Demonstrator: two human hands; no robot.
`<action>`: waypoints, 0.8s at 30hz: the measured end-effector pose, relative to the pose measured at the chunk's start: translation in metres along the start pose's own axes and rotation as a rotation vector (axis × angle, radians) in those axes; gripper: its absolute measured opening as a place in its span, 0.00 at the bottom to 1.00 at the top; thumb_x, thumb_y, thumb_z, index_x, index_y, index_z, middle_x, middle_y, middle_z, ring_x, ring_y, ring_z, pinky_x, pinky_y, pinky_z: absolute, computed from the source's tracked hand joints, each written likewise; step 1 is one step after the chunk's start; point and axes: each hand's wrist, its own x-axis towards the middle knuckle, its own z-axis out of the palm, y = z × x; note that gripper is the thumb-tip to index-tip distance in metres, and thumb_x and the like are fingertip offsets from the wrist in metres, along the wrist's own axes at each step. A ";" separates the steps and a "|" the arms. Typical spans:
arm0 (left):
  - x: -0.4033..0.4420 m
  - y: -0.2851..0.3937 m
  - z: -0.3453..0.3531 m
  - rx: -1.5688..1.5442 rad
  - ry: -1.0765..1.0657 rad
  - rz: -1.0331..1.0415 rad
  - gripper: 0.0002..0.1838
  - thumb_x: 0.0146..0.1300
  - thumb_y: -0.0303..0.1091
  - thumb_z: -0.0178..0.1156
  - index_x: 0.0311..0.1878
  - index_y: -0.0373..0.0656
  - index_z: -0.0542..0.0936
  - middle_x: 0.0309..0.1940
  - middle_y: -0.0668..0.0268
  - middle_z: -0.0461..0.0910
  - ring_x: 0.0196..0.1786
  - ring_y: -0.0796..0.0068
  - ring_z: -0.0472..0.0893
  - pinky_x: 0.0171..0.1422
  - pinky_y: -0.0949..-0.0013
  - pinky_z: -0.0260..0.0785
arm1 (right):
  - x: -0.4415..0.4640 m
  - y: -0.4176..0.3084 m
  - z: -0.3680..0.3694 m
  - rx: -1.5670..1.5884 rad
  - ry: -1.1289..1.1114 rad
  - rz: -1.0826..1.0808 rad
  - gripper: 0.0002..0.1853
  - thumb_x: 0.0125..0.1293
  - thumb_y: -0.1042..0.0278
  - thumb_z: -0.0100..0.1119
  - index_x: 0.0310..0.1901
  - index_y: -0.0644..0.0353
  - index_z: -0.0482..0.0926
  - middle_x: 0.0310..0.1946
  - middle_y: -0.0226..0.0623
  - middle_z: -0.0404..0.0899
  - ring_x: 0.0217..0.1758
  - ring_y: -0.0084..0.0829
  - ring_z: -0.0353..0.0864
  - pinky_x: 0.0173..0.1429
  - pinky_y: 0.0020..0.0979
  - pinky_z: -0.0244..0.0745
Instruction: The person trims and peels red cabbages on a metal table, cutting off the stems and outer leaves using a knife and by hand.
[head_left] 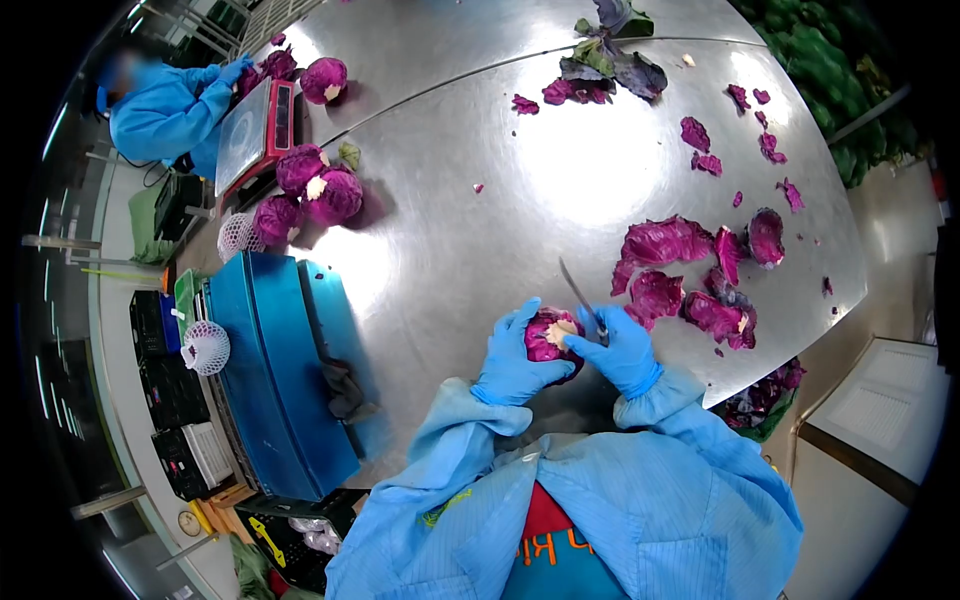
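My left hand (510, 362), in a blue glove, is wrapped round the left side of a red cabbage (543, 338) whose pale cut stem faces up. A knife (578, 289) is gripped in my gloved right hand (622, 352), its blade pointing up and away to the left. The right thumb lies against the cabbage near the stem. Both hands are close together above the near edge of the steel table (450, 220). Loose purple cabbage leaves (668, 242) lie to the right of my hands.
Several whole red cabbages (332, 196) stand at the left beside a red scale (270, 130). A co-worker (165, 115) in blue is at the far left. A blue box (270, 370) stands left of me. Dark leaves (610, 65) and scraps lie farther back.
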 end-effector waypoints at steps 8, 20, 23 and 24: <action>0.007 0.021 0.009 0.238 -0.012 0.172 0.38 0.38 0.47 0.75 0.53 0.43 0.73 0.51 0.55 0.74 0.54 0.52 0.74 0.59 0.53 0.69 | 0.035 -0.020 -0.007 -0.227 -0.469 -0.064 0.21 0.60 0.47 0.62 0.47 0.54 0.80 0.37 0.46 0.79 0.37 0.46 0.81 0.41 0.40 0.76; 0.007 0.008 0.009 0.269 0.075 0.240 0.46 0.35 0.48 0.77 0.60 0.43 0.69 0.51 0.53 0.76 0.54 0.51 0.76 0.60 0.55 0.69 | 0.035 0.009 0.010 -0.042 -0.187 -0.146 0.10 0.57 0.59 0.64 0.35 0.55 0.79 0.28 0.42 0.78 0.31 0.44 0.80 0.35 0.39 0.74; 0.008 0.002 0.008 0.273 0.076 0.300 0.50 0.34 0.49 0.77 0.63 0.41 0.67 0.54 0.52 0.75 0.56 0.51 0.75 0.62 0.56 0.69 | 0.031 0.016 0.015 -0.048 -0.138 -0.142 0.09 0.58 0.61 0.63 0.34 0.56 0.78 0.28 0.43 0.77 0.30 0.44 0.80 0.34 0.38 0.74; 0.009 0.000 0.008 0.287 0.074 0.326 0.51 0.34 0.49 0.77 0.64 0.40 0.66 0.54 0.51 0.75 0.57 0.51 0.75 0.62 0.56 0.68 | 0.030 0.016 0.015 -0.020 -0.130 -0.110 0.09 0.58 0.61 0.63 0.34 0.57 0.79 0.28 0.43 0.78 0.30 0.43 0.80 0.34 0.38 0.74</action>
